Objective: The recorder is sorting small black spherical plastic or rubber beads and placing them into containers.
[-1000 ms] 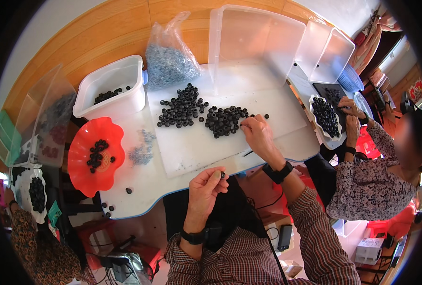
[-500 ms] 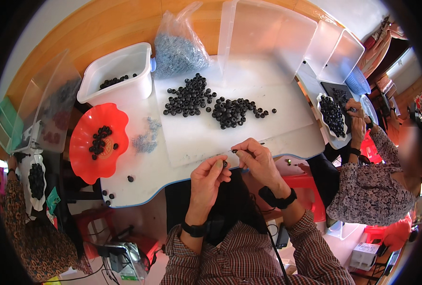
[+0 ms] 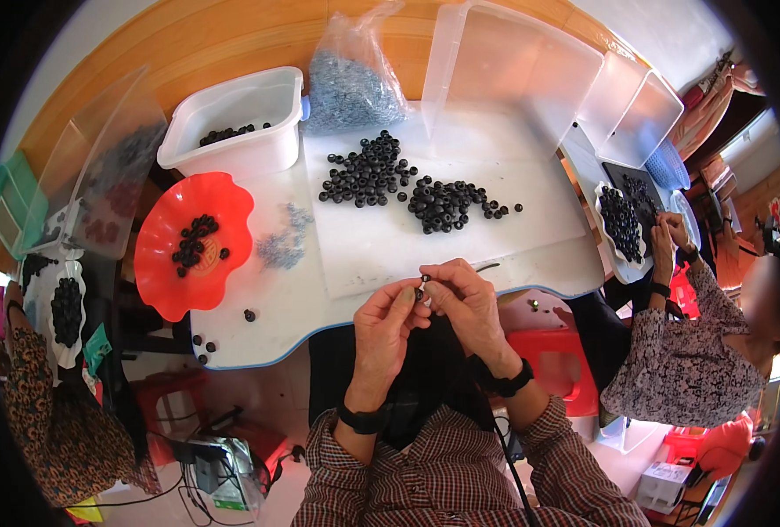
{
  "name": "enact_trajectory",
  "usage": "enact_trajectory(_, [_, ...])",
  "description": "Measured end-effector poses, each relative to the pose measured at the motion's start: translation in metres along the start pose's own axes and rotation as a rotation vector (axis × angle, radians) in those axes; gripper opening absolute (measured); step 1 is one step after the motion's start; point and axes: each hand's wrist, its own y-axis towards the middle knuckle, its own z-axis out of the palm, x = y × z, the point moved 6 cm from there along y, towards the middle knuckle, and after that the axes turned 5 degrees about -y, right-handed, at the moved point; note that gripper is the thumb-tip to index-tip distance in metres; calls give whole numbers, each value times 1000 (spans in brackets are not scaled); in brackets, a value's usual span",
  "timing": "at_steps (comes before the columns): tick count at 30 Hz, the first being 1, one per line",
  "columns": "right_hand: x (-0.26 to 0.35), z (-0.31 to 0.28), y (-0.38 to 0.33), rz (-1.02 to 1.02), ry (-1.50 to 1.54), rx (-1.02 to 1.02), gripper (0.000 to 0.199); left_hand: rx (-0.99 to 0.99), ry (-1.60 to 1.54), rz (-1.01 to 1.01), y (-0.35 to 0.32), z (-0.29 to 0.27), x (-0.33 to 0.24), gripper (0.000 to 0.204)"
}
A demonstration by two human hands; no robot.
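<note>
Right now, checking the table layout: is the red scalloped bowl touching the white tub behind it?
Cannot tell. In the head view the red scalloped bowl has its far rim right under the white tub; no gap shows, but the bowl may merely overlap it.

Two bead piles (image 3: 408, 184), one red bowl (image 3: 166, 263), one white tub (image 3: 241, 132)

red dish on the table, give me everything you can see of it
The red dish is a shallow bowl with a wavy, petal-like rim, glossy like plastic, orange-red, paler and ribbed at its centre. It sits upright at the left edge of the white table, part of its rim overhanging that edge, just below the white tub. It holds a small loose cluster of black ring-shaped beads, mostly in its upper half. No hand touches it; a scatter of small grey pieces lies to its right.
</note>
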Motion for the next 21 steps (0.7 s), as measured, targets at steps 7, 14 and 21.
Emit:
enact_trajectory(7, [2,6,-1,18,41,-39,16,19,-176,-61,-1,-1,-5,21])
enact_trajectory(14, [21,9,-5,-88,-38,-27,18,32,-237,-40,-1,-3,-7,22])
enact_trajectory(21, [29,15,-5,-174,-128,-10,22,31,-180,-5,-4,-6,-10,21])
